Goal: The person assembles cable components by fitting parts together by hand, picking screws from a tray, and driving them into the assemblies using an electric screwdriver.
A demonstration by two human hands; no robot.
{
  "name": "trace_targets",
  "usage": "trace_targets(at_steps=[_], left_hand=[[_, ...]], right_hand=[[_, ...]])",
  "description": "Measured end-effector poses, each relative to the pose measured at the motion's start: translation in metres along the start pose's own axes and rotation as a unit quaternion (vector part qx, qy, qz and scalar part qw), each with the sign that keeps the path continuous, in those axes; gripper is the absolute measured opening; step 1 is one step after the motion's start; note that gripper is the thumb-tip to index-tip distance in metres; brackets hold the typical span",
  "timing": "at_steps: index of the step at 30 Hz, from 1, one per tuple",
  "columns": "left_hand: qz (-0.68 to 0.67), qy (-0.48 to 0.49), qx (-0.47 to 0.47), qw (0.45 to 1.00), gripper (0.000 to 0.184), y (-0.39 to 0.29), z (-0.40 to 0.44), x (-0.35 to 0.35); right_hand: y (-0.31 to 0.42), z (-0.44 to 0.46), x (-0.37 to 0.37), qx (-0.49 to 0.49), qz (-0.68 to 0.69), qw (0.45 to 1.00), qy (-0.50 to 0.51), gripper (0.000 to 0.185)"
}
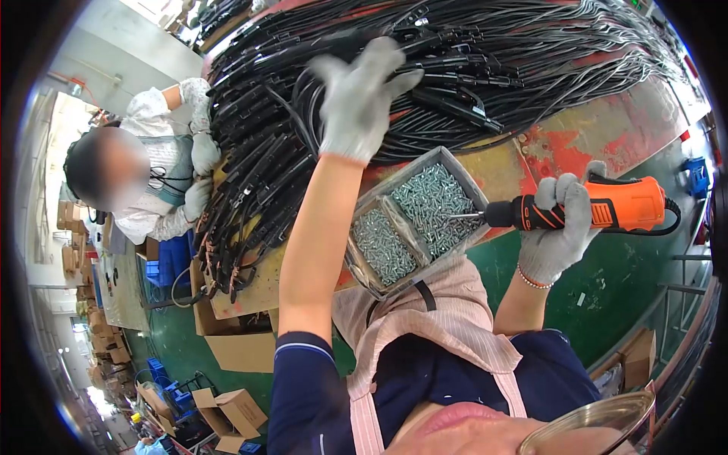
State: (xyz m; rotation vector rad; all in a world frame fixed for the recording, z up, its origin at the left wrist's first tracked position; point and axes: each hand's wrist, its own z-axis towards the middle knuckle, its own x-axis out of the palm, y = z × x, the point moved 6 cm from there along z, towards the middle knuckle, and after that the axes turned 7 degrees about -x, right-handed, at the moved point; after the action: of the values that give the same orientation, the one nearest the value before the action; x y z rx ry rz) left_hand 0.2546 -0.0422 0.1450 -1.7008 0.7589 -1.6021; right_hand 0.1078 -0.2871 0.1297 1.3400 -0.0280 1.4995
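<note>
My right hand, in a grey-white glove, is wrapped round an orange and black electric screwdriver. Its bit points left, and the tip is over the screws in a grey divided bin. One compartment holds bluish silver screws, the other smaller-looking silver screws. Above a pile of black cables with black plastic clamp-like parts is my gloved left hand. Its fingers are spread and slightly blurred, with nothing visible in them.
Across the worn red and yellow table, cable tails run to the far right. At the table's left end stands a co-worker in gloves, hands at the cables. An open cardboard box sits below the table edge; more boxes lie on the green floor.
</note>
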Motion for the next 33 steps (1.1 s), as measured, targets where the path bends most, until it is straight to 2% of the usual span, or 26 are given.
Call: trace_targets(at_steps=[2,3,4,6,7,8,10,12,14,15,16,17,20,21,24,25,26,27,28,30,32,33], left_hand=[[0.233,0.143,-0.041,0.961,0.083,0.010,0.026,0.024],[0.366,0.145,-0.048,0.918,0.078,0.020,0.030,0.024],[0.519,0.145,0.034,0.842,0.067,0.027,0.035,0.020],[0.694,0.143,0.217,0.671,0.064,0.018,0.004,0.023],[0.738,0.102,0.354,0.566,0.067,0.017,-0.008,0.012],[0.776,0.071,0.412,0.473,0.069,0.010,-0.021,0.008],[0.816,0.014,0.431,0.386,0.070,-0.003,-0.029,-0.019],[0.868,-0.042,0.360,0.341,0.070,0.000,-0.027,-0.065],[0.873,-0.057,0.257,0.411,0.068,0.004,-0.021,-0.104],[0.870,-0.059,0.237,0.427,0.068,-0.003,-0.027,-0.103],[0.848,-0.081,0.278,0.444,0.070,-0.003,-0.037,-0.110],[0.829,-0.079,0.266,0.485,0.071,-0.008,-0.046,-0.109],[0.776,-0.110,0.338,0.521,0.056,-0.014,-0.087,-0.132],[0.746,-0.140,0.367,0.538,0.044,-0.029,-0.110,-0.132],[0.731,-0.182,0.345,0.560,0.031,-0.045,-0.176,-0.178],[0.721,-0.220,0.331,0.567,0.025,-0.048,-0.197,-0.195],[0.731,-0.238,0.303,0.563,0.025,-0.051,-0.217,-0.213],[0.729,-0.268,0.290,0.559,0.027,-0.055,-0.237,-0.231],[0.712,-0.287,0.275,0.579,0.029,-0.058,-0.257,-0.248],[0.758,-0.327,0.185,0.533,0.025,-0.071,-0.292,-0.268],[0.788,-0.372,0.084,0.483,0.025,-0.080,-0.312,-0.306],[0.807,-0.375,0.067,0.451,0.025,-0.083,-0.316,-0.317]], right_hand=[[0.000,0.004,-0.004,0.006,-0.017,0.999,-0.028,0.046],[0.000,0.005,-0.007,0.006,-0.020,0.999,-0.029,0.045],[0.001,0.006,-0.007,0.011,-0.036,0.999,-0.032,0.046],[0.000,0.006,-0.009,0.026,-0.071,0.996,-0.042,0.048],[-0.004,0.007,-0.015,0.033,-0.079,0.996,-0.038,0.053],[-0.009,0.006,-0.014,0.062,-0.071,0.995,-0.044,0.056],[-0.016,0.004,-0.008,0.121,-0.054,0.990,-0.051,0.064],[-0.031,-0.002,0.002,0.177,-0.141,0.974,0.032,0.075],[-0.055,-0.013,0.020,0.231,-0.211,0.939,0.140,0.087],[-0.071,-0.023,0.024,0.243,-0.225,0.926,0.182,0.088],[-0.088,-0.033,0.028,0.253,-0.239,0.911,0.224,0.088],[-0.104,-0.043,0.032,0.259,-0.251,0.894,0.266,0.088],[-0.133,-0.059,0.042,0.252,-0.360,0.819,0.370,0.084],[-0.138,-0.065,0.041,0.249,-0.404,0.784,0.401,0.083],[-0.146,-0.066,0.034,0.000,-0.504,0.704,0.500,0.062],[-0.142,-0.064,0.034,-0.047,-0.517,0.696,0.496,0.058],[-0.142,-0.063,0.031,-0.038,-0.539,0.691,0.480,0.061],[-0.139,-0.065,0.032,-0.078,-0.544,0.683,0.481,0.062],[-0.137,-0.067,0.035,-0.118,-0.547,0.676,0.480,0.063],[-0.127,-0.076,0.062,-0.221,-0.511,0.659,0.505,0.063],[-0.123,-0.097,0.098,-0.231,-0.434,0.675,0.550,0.058],[-0.122,-0.110,0.121,-0.213,-0.423,0.651,0.594,0.054]])
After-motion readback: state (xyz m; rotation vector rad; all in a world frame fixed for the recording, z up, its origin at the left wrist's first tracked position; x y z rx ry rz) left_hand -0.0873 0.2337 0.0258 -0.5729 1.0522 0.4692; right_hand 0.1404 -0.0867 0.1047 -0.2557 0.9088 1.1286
